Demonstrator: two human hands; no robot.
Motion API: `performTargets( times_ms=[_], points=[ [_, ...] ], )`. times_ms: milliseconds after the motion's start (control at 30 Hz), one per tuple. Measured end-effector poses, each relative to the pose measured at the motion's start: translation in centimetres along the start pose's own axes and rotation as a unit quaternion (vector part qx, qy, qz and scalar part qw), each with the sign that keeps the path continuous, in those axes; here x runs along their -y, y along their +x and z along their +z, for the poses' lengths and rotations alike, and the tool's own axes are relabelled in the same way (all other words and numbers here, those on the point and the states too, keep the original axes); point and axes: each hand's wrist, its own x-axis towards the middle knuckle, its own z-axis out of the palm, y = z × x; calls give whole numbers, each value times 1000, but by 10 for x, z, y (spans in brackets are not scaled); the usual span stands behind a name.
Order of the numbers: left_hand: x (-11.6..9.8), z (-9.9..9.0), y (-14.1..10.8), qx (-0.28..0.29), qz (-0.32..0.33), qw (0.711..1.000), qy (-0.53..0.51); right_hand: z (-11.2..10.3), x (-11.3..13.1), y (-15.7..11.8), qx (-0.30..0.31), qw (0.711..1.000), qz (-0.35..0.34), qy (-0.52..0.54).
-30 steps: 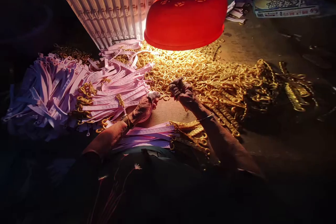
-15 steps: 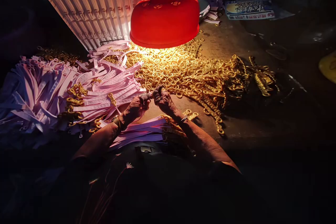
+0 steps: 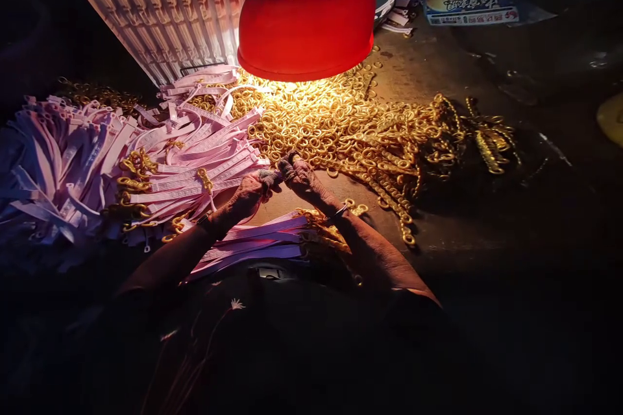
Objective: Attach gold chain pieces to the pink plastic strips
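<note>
My left hand (image 3: 253, 193) is closed in a pinch, with a pink strap end showing at its fingers and part of the strap hanging below. Touching or nearly touching it, my right hand (image 3: 300, 178) has its fingers curled together; what it grips is too small to make out. Pink straps (image 3: 209, 155) with gold clasps are heaped to the left. Beyond my hands spreads a pile of gold rings (image 3: 311, 123). Below my wrists lies a row of purple-looking straps (image 3: 263, 238) with gold chain ends under my right forearm.
A red lamp (image 3: 306, 29) hangs low over the rings. Behind the straps stands a ribbed translucent panel (image 3: 165, 6). Gold chains (image 3: 389, 198) trail to the right over the table (image 3: 457, 207). A blue printed package (image 3: 470, 3) lies at the back right.
The view has shifted slightly. My hands remain close together, and my right fingers have tilted a little toward the left hand. More pink strap shows beneath my left hand.
</note>
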Motion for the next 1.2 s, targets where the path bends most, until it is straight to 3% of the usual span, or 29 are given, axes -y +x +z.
performTargets(
  times_ms=[133, 300, 467, 633, 833, 1000, 1200],
  points=[
    [-19, -5, -5, -8, -8, 1000, -14, -9, 6, -7, 79, 995, -25, -49],
    [-30, -11, -25, 55, -23, 997, 39, -12, 28, -44, 125, 987, -3, -104],
    [-11, -16, -52, 97, -73, 987, 102, -2, 49, -90, 146, 962, 4, -229],
    [7, -11, -77, 114, -61, 987, 97, 10, 52, -118, 141, 966, 47, -211],
    [11, -4, -91, 62, -31, 996, 52, 9, 53, -116, 101, 991, 82, -16],
    [17, -5, -89, 91, -48, 994, 19, 13, 49, -109, 158, 987, 40, -15],
    [27, -6, -78, 53, -83, 995, 6, 9, 45, -99, 214, 975, 16, -55]
  ],
)
